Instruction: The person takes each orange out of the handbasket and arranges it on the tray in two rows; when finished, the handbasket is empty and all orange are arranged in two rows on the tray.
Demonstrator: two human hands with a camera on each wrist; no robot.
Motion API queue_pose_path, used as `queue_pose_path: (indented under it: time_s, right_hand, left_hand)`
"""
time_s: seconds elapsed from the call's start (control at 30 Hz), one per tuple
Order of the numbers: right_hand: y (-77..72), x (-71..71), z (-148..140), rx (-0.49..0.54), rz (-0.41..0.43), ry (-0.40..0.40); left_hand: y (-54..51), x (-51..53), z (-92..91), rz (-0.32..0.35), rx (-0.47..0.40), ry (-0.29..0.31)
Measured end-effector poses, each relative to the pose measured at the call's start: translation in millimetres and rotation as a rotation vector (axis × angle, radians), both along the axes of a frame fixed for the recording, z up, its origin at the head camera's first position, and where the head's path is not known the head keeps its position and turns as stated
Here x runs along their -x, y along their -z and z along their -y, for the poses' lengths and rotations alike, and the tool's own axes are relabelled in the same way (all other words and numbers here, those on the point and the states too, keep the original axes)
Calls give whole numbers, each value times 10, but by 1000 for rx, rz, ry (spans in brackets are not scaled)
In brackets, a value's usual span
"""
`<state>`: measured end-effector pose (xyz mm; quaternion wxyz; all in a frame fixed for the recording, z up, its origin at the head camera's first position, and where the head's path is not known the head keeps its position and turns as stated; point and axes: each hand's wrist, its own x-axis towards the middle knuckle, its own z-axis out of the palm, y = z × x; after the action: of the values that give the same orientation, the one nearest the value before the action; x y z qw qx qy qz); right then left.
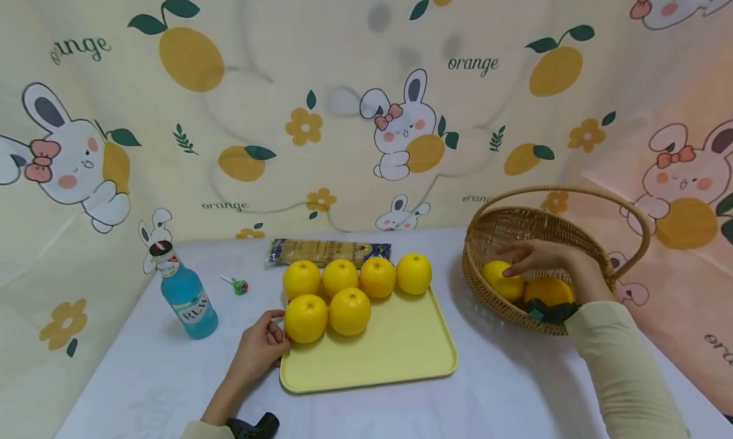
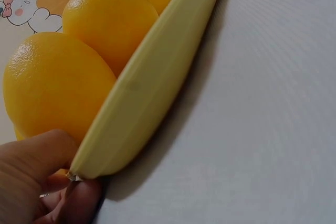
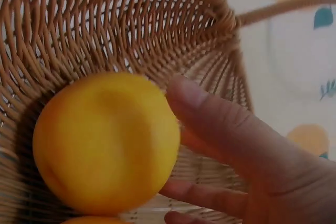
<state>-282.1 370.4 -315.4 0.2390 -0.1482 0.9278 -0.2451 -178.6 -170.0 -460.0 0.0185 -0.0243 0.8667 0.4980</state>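
Note:
My left hand (image 1: 258, 350) pinches the left edge of a yellow tray (image 1: 395, 356), thumb above the rim and fingers beneath it in the left wrist view. Several oranges sit on the tray: a row along the back, then two in front, the left one (image 1: 306, 319) close to my left thumb. My right hand (image 1: 538, 256) reaches into a wicker basket (image 1: 471, 270) on the right. Two oranges show there. In the right wrist view, my right thumb and loosely extended fingers are beside one orange (image 3: 105, 145), not closed round it; contact is hard to tell.
A blue bottle (image 1: 191, 302) stands on the left of the white table, with a lollipop (image 1: 239, 287) near it. Behind the tray lies a long clear packet (image 1: 326, 251) of yellowish sticks. The basket's handle (image 1: 572, 189) arches above my right hand. A printed cloth hangs at the back.

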Motion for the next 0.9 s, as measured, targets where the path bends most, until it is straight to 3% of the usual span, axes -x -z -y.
queue_pose_path:
  time_s: [0.07,0.3,0.9]
  right_hand:
    - [57,14,-46,-24,37,2]
    - [188,43,-70,-147,25,42]
    - [331,40,-36,-143,62,115]
  left_hand:
    - [12,-5,0,-2,-4,2]
    - [21,1,5,-5,-7,-3]
    - [1,5,-6,-11,10,-3]
